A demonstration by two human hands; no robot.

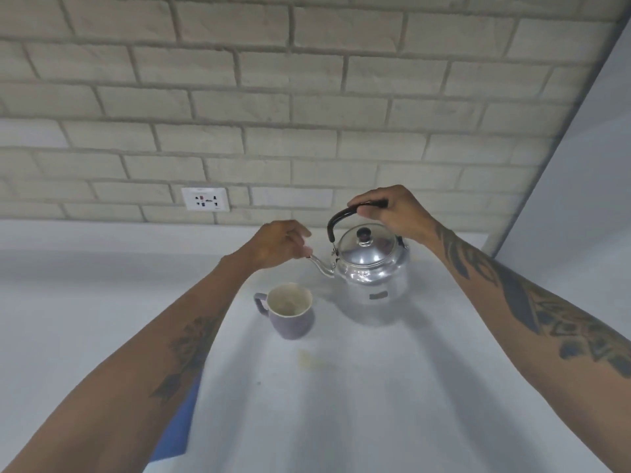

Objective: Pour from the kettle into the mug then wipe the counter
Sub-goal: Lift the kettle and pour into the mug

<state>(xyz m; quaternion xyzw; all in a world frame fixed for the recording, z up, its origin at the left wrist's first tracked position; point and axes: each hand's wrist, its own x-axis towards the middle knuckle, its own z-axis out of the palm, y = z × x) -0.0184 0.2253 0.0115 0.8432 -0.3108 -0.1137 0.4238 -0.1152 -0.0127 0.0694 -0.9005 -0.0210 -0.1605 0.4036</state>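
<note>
Around the black handle (pixel 345 215) of the kettle (pixel 367 264), the fingers of the right hand (pixel 389 213) are curled in a firm clasp from above, near the handle's right end. At the spout (pixel 321 266), the fingertips of the left hand (pixel 278 244) pinch or touch the very tip, the rest of that hand loosely closed. Both forearms reach in from the near edge of the counter (pixel 375 387), each marked with dark tattoos. Whether the shiny metal kettle rests on the pale counter or is raised just off it cannot be told; it is toward the back, well short of the brick wall (pixel 273 97), and its body reads nearly upright. Its lid (pixel 365 245) is on, with a dark knob (pixel 364 233) at the top, so what it holds cannot be seen. Its long axis, spout to body, runs left to right, and the spout points left and a little toward the near edge. Just beside the kettle, nearer and to the left, below the spout tip, stands a lilac mug (pixel 290 310), upright, its handle turned left; the cream inside looks empty apart from faint staining. Closer to the near edge than the mug is a faint yellowish stain (pixel 309 360). A blue cloth (pixel 177 425) lies partly hidden under the left forearm. On the wall at back left sits a white socket (pixel 205 199).
</note>
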